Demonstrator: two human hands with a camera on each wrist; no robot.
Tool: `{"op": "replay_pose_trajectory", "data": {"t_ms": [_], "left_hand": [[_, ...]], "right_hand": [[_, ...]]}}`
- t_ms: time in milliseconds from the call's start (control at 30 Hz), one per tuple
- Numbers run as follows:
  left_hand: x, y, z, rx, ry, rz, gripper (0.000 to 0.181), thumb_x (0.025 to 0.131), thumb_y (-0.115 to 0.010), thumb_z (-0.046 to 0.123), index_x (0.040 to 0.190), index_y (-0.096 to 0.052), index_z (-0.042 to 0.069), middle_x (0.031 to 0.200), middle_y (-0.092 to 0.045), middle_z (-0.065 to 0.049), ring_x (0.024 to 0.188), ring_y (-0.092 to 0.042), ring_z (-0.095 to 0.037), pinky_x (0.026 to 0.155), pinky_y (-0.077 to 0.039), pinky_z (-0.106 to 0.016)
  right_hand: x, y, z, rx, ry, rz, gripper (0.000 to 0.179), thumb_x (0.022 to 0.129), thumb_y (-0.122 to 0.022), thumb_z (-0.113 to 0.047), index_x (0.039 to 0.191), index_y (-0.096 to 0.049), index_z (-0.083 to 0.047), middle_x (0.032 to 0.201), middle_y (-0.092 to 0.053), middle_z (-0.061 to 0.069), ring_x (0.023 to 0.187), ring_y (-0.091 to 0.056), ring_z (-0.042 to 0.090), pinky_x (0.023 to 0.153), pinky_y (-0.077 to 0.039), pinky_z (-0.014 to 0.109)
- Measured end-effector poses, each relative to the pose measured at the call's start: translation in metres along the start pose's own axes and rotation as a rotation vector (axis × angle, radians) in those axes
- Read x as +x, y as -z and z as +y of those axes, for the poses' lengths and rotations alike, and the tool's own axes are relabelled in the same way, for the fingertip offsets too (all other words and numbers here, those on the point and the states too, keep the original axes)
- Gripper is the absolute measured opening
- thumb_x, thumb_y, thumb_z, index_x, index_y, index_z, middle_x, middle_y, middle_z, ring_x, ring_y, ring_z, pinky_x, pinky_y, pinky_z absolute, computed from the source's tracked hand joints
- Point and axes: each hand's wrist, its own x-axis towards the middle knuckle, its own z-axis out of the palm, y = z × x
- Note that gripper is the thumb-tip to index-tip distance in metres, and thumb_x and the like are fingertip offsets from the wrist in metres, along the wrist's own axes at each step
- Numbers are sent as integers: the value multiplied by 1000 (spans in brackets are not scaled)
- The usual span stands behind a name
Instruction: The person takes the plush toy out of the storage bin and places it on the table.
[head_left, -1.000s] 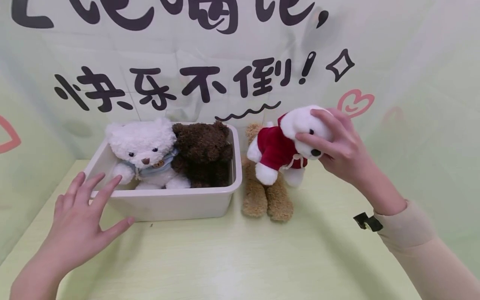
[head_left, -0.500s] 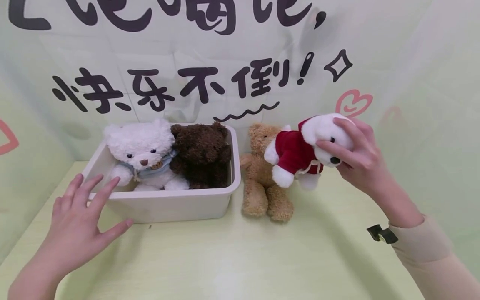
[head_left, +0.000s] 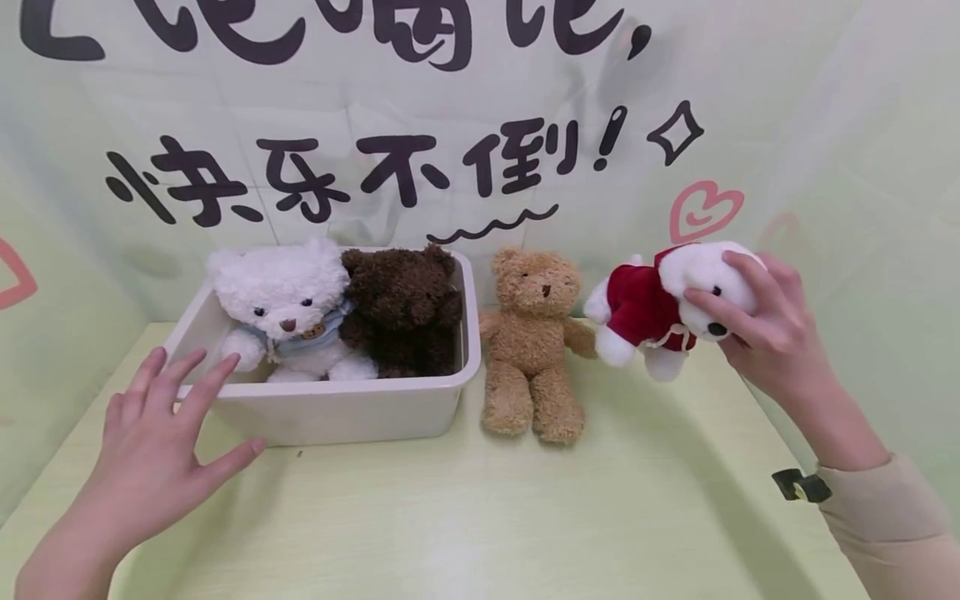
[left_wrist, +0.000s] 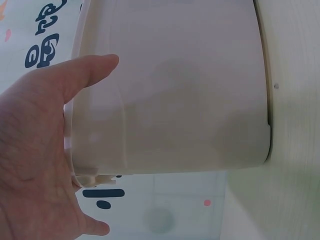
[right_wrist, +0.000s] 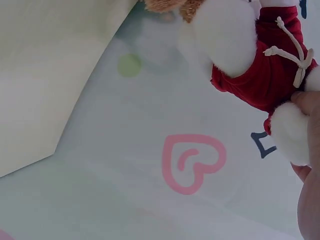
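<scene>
My right hand [head_left: 783, 337] grips the head of a white plush bear [head_left: 641, 308] in a red hoodie with a pale drawstring. The toy hangs tilted on its side above the table, right of a sitting tan teddy bear [head_left: 534, 342]. In the right wrist view, my thumb presses by the hoodie's [right_wrist: 255, 82] neckline. My left hand [head_left: 153, 446] lies with fingers spread at the front left rim of a white plastic bin [head_left: 345, 410]; the left wrist view has its thumb along the bin's outer wall [left_wrist: 185, 100]. Inside sit a white teddy bear [head_left: 277, 275] and a dark brown one [head_left: 405, 292].
A pale wood-grain table [head_left: 450, 517] carries the bin and the tan bear. Close behind them hangs a light backdrop sheet [head_left: 390, 92] with large dark lettering and pink hearts. Pale green sheets flank the table on both sides.
My right hand has carried the red-clad bear rightward and slightly down, away from the tan bear, which now shows whole. My left hand has stayed at the bin.
</scene>
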Motion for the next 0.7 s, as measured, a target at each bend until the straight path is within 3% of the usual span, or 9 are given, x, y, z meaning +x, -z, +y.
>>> {"op": "replay_pose_trajectory", "data": {"t_ms": [100,200,333,700], "left_hand": [[0,1,0,1,1,-1,100,76,-84,47,158,-36,17,150,-32,-32,150,-9,-52,96,-18,-79],[-1,1,1,0,7,-5,101,75,-85,46,158,-36,17,151,-32,-32,151,-8,-51,97,-17,-80],[-1,1,1,3,12,-7,101,75,-85,45,159,-35,17,151,-31,-31,151,-7,-50,98,-16,-81],[-2,1,1,5,14,-18,103,74,-86,41,160,-34,18,152,-30,-31,151,-6,-50,101,-13,-82]], "right_hand": [[-12,-1,8,-25,10,-28,49,69,-68,16,107,-73,-15,126,-60,29,108,-51,63,90,-45,68],[-24,-4,16,-53,32,-72,54,65,-66,17,109,-72,-14,127,-59,29,106,-51,65,81,-43,72],[-41,-11,26,-77,64,-126,53,67,-65,14,113,-72,-12,126,-58,31,106,-51,64,77,-44,74],[-71,-29,46,-67,154,-277,51,77,-60,11,123,-71,-9,129,-54,36,110,-49,66,82,-45,72]]}}
